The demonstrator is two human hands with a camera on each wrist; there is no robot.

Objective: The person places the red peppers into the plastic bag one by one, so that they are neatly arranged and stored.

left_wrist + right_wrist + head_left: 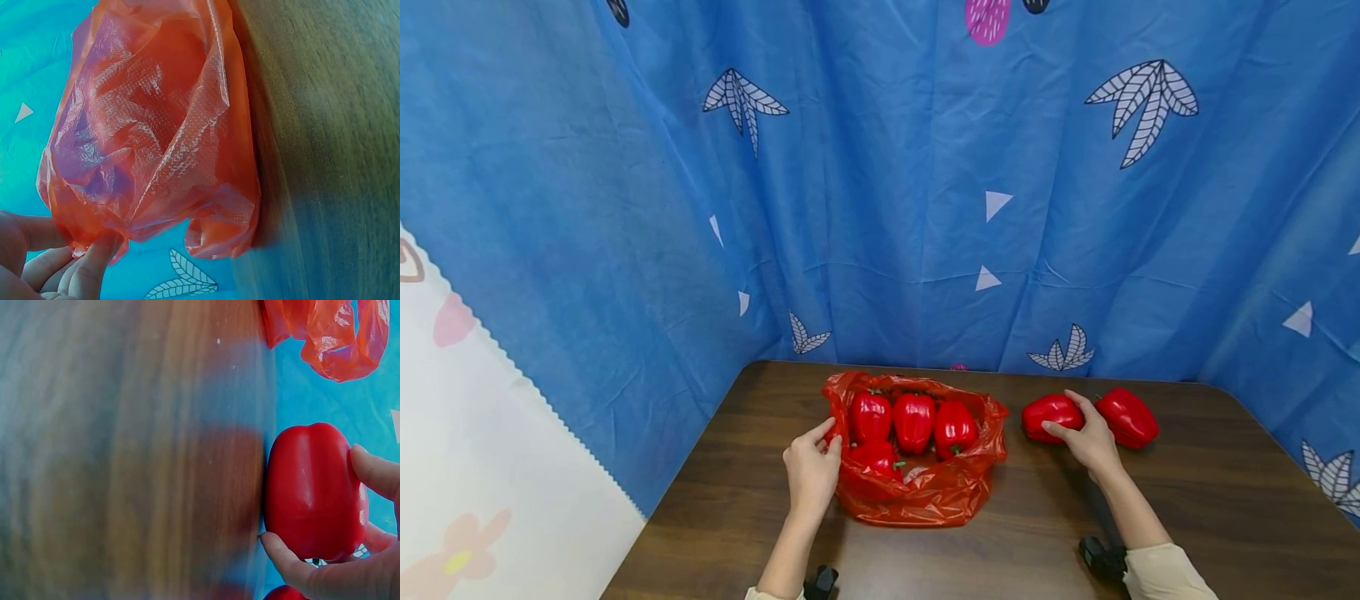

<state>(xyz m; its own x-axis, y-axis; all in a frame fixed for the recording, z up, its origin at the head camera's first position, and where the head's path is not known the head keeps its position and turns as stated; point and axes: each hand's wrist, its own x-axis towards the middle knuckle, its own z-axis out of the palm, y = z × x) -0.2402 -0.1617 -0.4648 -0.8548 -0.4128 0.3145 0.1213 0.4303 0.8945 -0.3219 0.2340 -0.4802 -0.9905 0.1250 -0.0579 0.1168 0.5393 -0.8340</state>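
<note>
A thin red plastic bag [925, 507] stands on the table with its mouth spread upward, and several red bell peppers [914, 423] lie inside. My left hand [812, 473] pinches the bag's left rim; the left wrist view shows fingers gathered on the crumpled plastic [156, 131]. To the right of the bag, my right hand [1092, 440] grips a single red bell pepper [1045, 414] with thumb and fingers on either side. In the right wrist view this pepper [312, 494] appears at or very near the tabletop. Another red bell pepper [1129, 418] lies just right of that hand.
The dark wooden table [1015, 550] backs onto a blue patterned curtain [880, 208]. A white cloth section [490, 433] hangs along the left side. Black devices sit at both wrists, the right one [1101, 557] near the sleeve [1165, 573].
</note>
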